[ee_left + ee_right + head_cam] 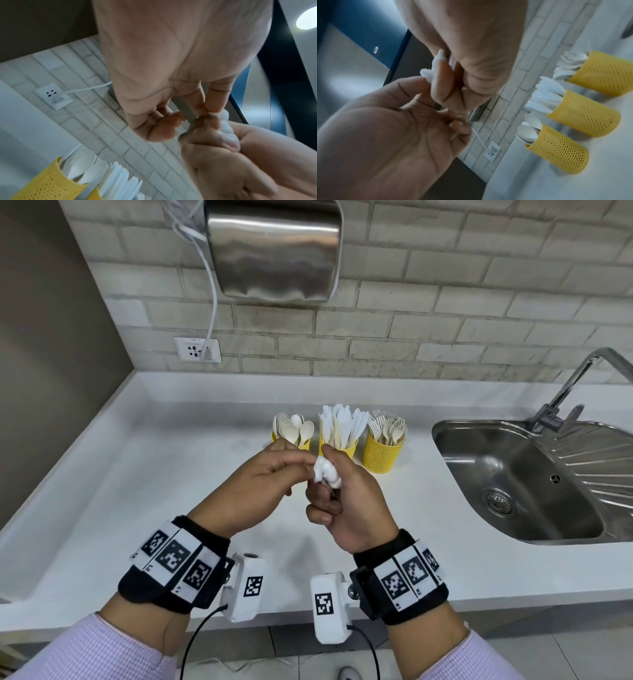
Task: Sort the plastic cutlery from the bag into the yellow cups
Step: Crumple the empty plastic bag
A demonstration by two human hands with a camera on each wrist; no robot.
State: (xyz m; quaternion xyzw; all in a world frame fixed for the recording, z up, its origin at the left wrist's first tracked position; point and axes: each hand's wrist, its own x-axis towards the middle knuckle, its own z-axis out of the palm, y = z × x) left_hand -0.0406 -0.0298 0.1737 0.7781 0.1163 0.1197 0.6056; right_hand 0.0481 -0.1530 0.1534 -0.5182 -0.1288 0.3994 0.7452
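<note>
Above the white counter [171, 474], both hands hold a small crumpled white plastic bag [325, 472]. My left hand [301, 467] pinches its top between thumb and forefinger, as the left wrist view shows at the bag [226, 128]. My right hand [334, 491] curls its fingers around the wad [428, 73] from below. Three yellow perforated cups stand in a row just behind the hands. The left cup [301, 444] holds spoons, the middle cup [346, 448] knives, and the right cup [382, 455] forks. Most of the bag is hidden inside the fingers.
A steel sink [513, 481] with a tap [568, 392] lies to the right of the cups. A steel hand dryer [274, 248] hangs on the brick wall, its cable running to a socket [197, 349]. A dark wall bounds the counter on the left.
</note>
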